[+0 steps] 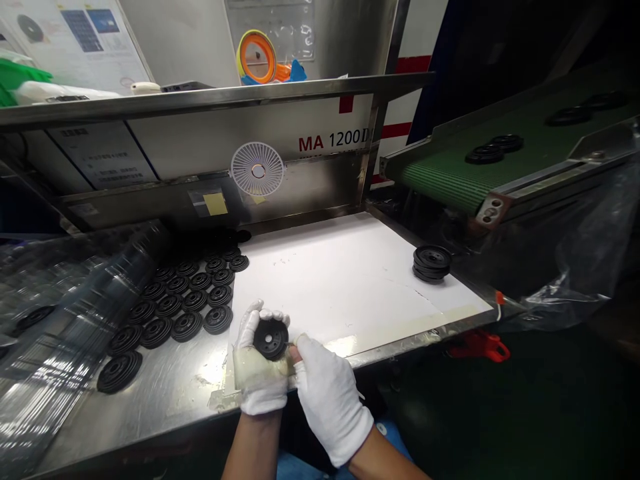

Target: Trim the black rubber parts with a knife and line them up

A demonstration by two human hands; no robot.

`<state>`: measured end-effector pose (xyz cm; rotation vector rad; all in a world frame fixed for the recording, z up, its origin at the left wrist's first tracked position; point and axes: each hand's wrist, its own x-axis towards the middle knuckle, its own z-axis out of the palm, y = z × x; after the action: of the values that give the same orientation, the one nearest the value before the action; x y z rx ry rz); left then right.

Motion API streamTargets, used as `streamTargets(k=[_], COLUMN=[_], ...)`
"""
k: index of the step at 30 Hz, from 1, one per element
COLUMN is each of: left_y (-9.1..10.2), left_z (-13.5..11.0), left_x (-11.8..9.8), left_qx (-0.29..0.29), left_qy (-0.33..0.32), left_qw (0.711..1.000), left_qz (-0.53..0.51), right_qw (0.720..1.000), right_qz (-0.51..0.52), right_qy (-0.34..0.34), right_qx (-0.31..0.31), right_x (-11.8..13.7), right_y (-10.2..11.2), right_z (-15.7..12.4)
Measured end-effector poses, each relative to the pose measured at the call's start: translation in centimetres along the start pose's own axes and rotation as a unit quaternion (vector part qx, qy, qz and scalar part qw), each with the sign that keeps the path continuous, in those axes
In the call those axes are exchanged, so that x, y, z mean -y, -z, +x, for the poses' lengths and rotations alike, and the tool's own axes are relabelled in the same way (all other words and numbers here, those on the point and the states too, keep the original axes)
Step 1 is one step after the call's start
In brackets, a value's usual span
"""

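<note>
Left hand: White cotton-gloved left hand is curled, fingers wrapped up around the edge of the part and cradling it against the palm, face turned up toward the camera; this is a secure, supported hold.

Right hand: White-gloved right hand has its fingers pressed together, with the fingertips at the part's right rim. Whether they pinch the rim or only touch it cannot be determined.

Held part: Black ribbed disc with a central hole, held just above the near edge of the bench, between both hands. Gloves keep bare skin off its face.

Bench: Stainless steel bench carries rows of matching black discs at left, with clear plastic film beyond them.

White sheet: White sheet lies far of the hands, with a short disc stack at right.

Conveyor: Green belt conveyor at far right carries further black discs.
</note>
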<state>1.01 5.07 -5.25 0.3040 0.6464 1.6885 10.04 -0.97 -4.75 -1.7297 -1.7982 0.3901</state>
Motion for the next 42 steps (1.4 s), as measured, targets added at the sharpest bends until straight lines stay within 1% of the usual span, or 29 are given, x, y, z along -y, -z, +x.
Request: streamTargets(k=[2,5,7,8,10,12,14,18,20,21,23,25,27,29,33,35,37,40,42], left_y=[-0.1,-0.5,-0.7,-0.7,-0.7,-0.7,-0.8,-1.2,-1.3,-1.3,-1.2,-0.9,-0.7,-0.6,-0.8,-0.9,-0.8,-0.5,-0.3], left_z=[0.0,0.0,-0.2,-0.3,-0.5,-0.6,-0.5,0.1,0.2,0.2,-0.1,-0.4,-0.5,-0.4,-0.1,-0.1,-0.3,-0.5,-0.5], left_x=[0.2,0.3,0.0,-0.3,-0.8,-1.2,-1.3,-0.8,-0.6,-0.7,-0.9,-1.2,-1.3,-1.1,-0.4,-0.4,-0.7,-1.3,-1.3], left_qx=[-0.006,-0.031,-0.023,-0.007,0.032,0.050,0.037,-0.032,-0.051,-0.050,-0.021,0.020,0.045,0.041,-0.013,-0.029,-0.010,0.041,0.050], left_qy=[-0.007,-0.005,0.007,0.031,0.105,0.158,0.154,0.133,0.121,0.110,0.113,0.151,0.182,0.168,0.120,0.103,0.120,0.181,0.189], left_qw=[1.000,0.999,0.999,0.999,0.994,0.986,0.987,0.989,0.989,0.990,0.992,0.988,0.982,0.984,0.991,0.993,0.992,0.982,0.980], left_qz=[-0.001,-0.031,-0.029,-0.022,-0.012,-0.017,-0.030,-0.054,-0.070,-0.073,-0.061,-0.036,-0.029,-0.041,-0.059,-0.053,-0.034,-0.021,-0.036], right_qw=[1.000,1.000,1.000,1.000,0.999,0.999,0.999,0.999,1.000,1.000,0.999,0.999,0.999,0.999,1.000,0.999,0.999,0.999,0.999], right_qz=[0.002,0.007,0.005,0.002,-0.007,-0.014,-0.020,-0.021,-0.013,-0.010,-0.009,-0.008,-0.001,0.007,0.003,-0.001,-0.003,-0.001,0.000], right_qy=[0.001,0.009,0.021,0.029,0.037,0.038,0.032,0.024,0.027,0.028,0.032,0.037,0.034,0.026,0.028,0.031,0.033,0.029,0.023], right_qx=[0.001,0.009,0.006,0.003,-0.004,-0.010,-0.014,-0.012,-0.008,-0.006,-0.005,-0.011,-0.023,-0.027,-0.008,-0.004,-0.005,-0.017,-0.023], right_x=[0.0,0.0,-0.1,-0.3,-0.6,-0.9,-1.0,-0.6,-0.3,-0.3,-0.4,-0.7,-1.0,-1.1,-0.6,-0.5,-0.6,-1.0,-1.3], right_y=[0.0,-0.3,-0.4,-0.3,-0.1,0.2,0.2,-0.5,-0.8,-0.9,-0.8,-0.5,-0.3,-0.2,-0.7,-0.9,-0.9,-0.6,-0.4], right_z=[0.1,-0.1,-0.1,-0.1,0.1,0.2,0.2,-0.3,-0.5,-0.6,-0.5,-0.4,-0.2,-0.3,-0.6,-0.8,-0.7,-0.4,-0.3])
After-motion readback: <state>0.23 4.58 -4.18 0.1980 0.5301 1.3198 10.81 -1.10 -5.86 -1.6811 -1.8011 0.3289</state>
